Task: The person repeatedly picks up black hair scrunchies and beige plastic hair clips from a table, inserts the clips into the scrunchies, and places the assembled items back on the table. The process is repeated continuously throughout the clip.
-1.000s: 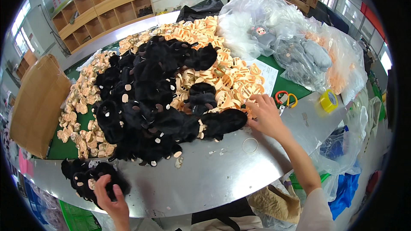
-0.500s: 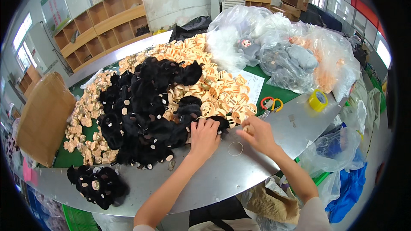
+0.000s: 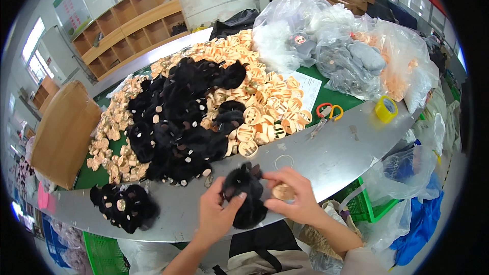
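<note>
Close to the table's near edge, my left hand (image 3: 218,213) is wrapped round a black plush piece (image 3: 248,193) with small brown ears, thumb pressed on its front. At its right side, my right hand (image 3: 301,199) pinches a small round peach-coloured plastic part (image 3: 283,192), its fingertips next to the plush. Just beyond the hands lies a heap of similar black plush pieces (image 3: 175,140). Around and behind that heap spread many loose peach plastic parts (image 3: 275,104). A thin ring (image 3: 284,162) lies on the metal tabletop beyond my right hand.
A smaller black plush pile (image 3: 125,206) sits at the left front. Scissors (image 3: 330,111) and a yellow tape roll (image 3: 386,109) lie to the right. Stuffed clear bags (image 3: 351,56) stand at the back right. At the left leans a cardboard box (image 3: 65,135); a green basket (image 3: 374,209) stands below the right edge.
My left hand has drawn a black plush piece from the heap toward me. My right hand has come down and in beside it, with the peach part still pinched. The view has shifted slightly.
</note>
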`<state>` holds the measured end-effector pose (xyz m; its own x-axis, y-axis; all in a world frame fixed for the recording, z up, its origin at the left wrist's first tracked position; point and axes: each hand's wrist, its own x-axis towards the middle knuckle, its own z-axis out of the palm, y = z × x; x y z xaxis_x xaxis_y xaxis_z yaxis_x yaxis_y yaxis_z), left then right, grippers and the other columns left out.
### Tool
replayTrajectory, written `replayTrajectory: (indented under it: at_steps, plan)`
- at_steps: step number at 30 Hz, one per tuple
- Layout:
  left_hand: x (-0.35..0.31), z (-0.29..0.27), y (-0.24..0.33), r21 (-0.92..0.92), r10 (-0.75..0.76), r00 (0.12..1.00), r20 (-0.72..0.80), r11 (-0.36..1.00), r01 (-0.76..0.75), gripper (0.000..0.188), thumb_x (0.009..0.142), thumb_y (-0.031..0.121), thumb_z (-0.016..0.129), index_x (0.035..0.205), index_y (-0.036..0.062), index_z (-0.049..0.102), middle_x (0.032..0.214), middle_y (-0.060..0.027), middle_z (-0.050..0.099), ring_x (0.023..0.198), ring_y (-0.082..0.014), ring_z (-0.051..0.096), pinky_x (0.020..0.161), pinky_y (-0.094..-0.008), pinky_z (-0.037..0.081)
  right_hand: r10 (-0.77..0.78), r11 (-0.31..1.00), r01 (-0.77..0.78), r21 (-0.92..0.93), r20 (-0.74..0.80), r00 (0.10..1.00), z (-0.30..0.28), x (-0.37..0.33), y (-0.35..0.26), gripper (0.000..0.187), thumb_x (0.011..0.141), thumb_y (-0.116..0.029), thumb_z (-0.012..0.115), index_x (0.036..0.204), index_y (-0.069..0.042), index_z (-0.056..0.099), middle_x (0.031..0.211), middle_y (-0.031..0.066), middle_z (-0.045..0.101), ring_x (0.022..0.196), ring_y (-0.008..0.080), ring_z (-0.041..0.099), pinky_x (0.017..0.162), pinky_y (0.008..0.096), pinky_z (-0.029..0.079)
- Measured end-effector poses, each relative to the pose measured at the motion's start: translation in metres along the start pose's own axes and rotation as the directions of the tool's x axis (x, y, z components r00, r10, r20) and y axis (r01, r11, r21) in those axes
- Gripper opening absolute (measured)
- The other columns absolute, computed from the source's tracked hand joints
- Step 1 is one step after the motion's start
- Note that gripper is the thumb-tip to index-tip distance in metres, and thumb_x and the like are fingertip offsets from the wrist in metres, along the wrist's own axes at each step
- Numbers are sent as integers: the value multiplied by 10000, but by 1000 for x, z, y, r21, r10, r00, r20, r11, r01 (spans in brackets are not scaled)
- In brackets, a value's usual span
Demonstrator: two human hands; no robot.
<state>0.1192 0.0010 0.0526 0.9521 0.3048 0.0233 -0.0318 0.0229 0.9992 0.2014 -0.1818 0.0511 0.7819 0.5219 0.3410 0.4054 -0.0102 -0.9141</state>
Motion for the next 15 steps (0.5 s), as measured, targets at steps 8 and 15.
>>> replayTrajectory:
  at_steps: [8,15]
  plan:
    - [-54,-39,-13,-68,-15,972,-233,998,-1,245,814,18,742,1004,27,587,888,37,567,806,-34,510,695,-173,384,66,969,-105,225,175,982,59,-4,0,68,850,-23,693,868,7,634,858,35,577,696,66,528,546,212,383]
    - [-75,-54,-32,-268,-87,950,-300,963,3,194,859,-19,655,1033,22,581,946,18,599,868,-40,524,787,-185,418,110,945,-172,278,225,968,76,-17,-1,213,833,-117,734,1003,-28,642,889,63,588,737,128,564,631,241,441]
